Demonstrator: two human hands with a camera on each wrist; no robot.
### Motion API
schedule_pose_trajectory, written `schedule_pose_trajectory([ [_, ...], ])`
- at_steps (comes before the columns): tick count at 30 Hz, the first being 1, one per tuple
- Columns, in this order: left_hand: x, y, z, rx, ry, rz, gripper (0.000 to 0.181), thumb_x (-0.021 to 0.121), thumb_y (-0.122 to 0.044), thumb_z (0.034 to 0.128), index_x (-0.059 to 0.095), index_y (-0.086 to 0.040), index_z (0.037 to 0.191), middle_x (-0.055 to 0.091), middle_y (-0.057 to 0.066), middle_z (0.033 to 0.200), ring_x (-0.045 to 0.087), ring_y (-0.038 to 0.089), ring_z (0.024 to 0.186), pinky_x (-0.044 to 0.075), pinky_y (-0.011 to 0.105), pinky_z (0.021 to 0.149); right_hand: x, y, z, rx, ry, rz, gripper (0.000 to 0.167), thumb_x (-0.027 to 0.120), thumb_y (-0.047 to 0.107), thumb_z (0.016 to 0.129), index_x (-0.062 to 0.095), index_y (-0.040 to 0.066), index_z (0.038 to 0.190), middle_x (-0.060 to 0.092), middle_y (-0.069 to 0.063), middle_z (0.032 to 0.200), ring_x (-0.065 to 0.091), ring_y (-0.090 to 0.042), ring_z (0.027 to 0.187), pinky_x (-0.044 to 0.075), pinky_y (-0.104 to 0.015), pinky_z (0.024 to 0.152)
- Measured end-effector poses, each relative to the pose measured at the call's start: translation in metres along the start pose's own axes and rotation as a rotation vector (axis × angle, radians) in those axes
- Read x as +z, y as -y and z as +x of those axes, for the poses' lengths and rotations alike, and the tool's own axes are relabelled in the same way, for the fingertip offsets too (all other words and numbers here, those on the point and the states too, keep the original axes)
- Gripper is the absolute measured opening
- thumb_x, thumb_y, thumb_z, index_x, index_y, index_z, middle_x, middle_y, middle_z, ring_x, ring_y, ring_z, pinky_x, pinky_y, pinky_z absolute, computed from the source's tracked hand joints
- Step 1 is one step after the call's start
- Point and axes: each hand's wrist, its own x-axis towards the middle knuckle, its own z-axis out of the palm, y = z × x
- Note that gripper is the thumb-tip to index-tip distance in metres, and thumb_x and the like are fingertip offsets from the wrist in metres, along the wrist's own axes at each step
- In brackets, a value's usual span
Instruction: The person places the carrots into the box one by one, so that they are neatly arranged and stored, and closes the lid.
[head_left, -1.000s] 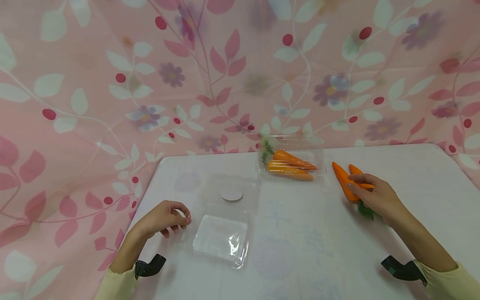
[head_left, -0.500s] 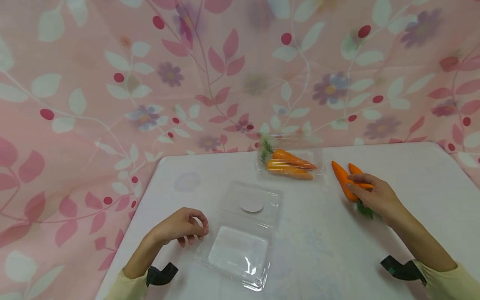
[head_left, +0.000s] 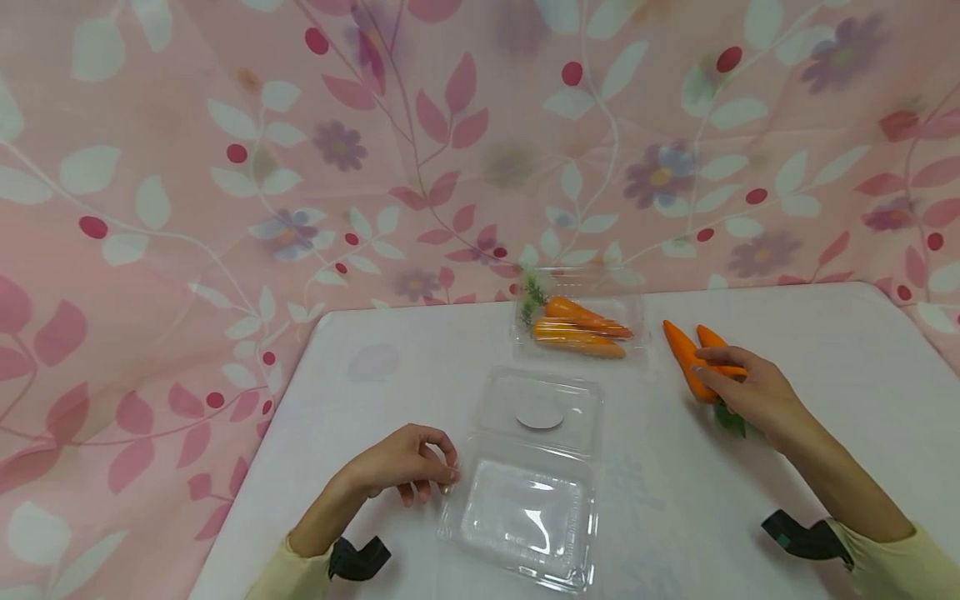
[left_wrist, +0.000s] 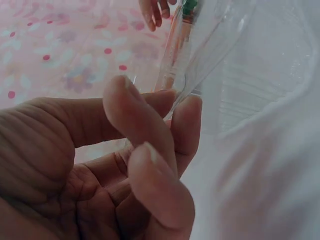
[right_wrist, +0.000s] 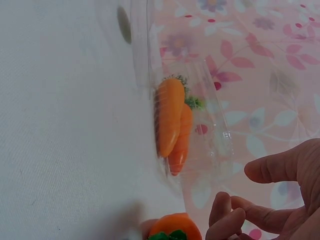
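Observation:
My left hand (head_left: 412, 462) pinches the left edge of a clear plastic clamshell box (head_left: 532, 512), between thumb and fingertips. The box lies unfolded on the table, its lid (head_left: 540, 404) pointing away, with an oval label (head_left: 540, 415) on the lid. In the left wrist view the thin plastic edge (left_wrist: 192, 85) runs into the fingers of the left hand (left_wrist: 145, 145). My right hand (head_left: 750, 396) rests over orange carrots (head_left: 684, 354) with green tops at the right. The right wrist view shows its thumb and fingers apart, beside a carrot's leafy end (right_wrist: 175, 227).
A second clear box (head_left: 637, 333) stands at the back edge of the white table (head_left: 390, 400), with carrots (head_left: 577, 329) and feathery greens (head_left: 534, 292) inside. A pink floral cloth (head_left: 480, 167) hangs behind the table.
My left hand has moved right across the table, dragging the unfolded clear box with it towards the middle and slightly nearer. My right hand and the carrots have stayed in place.

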Motion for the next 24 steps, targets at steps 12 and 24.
schedule_pose_trajectory([
  [12, 0.021, -0.001, 0.015, 0.035, 0.021, -0.087, 0.020, 0.075, -0.015, 0.0864, 0.065, -0.002, 0.099, 0.069, 0.015, 0.072, 0.050, 0.010, 0.043, 0.042, 0.021, 0.038, -0.003, -0.002, -0.001, -0.016, -0.008, -0.007, 0.063, 0.052, 0.043, 0.101, 0.043, -0.005, 0.143, 0.038, -0.034, 0.141, 0.049, -0.041, 0.110, 0.052, -0.023, 0.066],
  [24, 0.035, -0.007, 0.029, 0.045, 0.005, -0.121, 0.022, 0.075, -0.016, 0.0867, 0.063, -0.003, 0.100, 0.069, 0.016, 0.073, 0.050, 0.011, 0.043, 0.043, 0.021, 0.038, -0.009, -0.003, -0.001, -0.020, -0.025, -0.048, 0.065, 0.052, 0.047, 0.100, 0.045, -0.004, 0.140, 0.040, -0.033, 0.141, 0.041, -0.049, 0.122, 0.047, -0.018, 0.072],
])
